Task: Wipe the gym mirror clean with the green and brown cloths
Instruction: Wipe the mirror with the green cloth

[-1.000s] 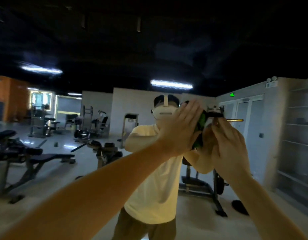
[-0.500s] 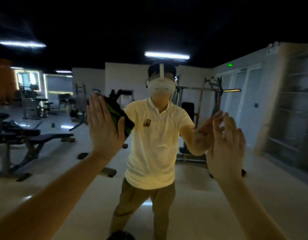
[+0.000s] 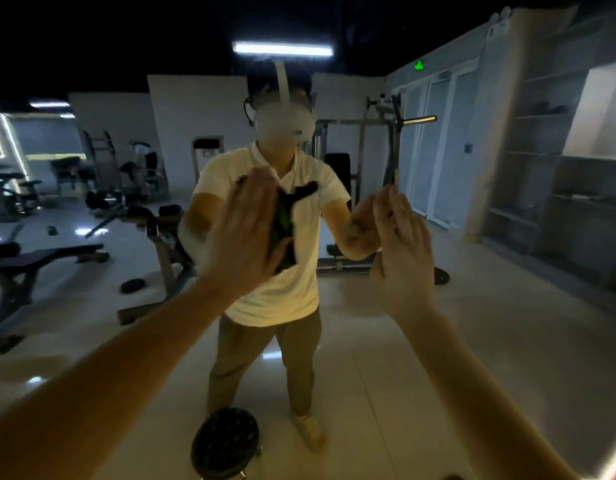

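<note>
Green cloth (image 3: 283,216), long axis vertical, under flat-fingered left hand (image 3: 244,237); right hand (image 3: 402,258) likewise flat.

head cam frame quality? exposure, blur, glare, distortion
Head view: dim, ceiling near black; strip light blown out; left hand and green cloth motion-smeared; right hand soft too; wide-angle bends the shelving at right; glare patches on the floor.
</note>
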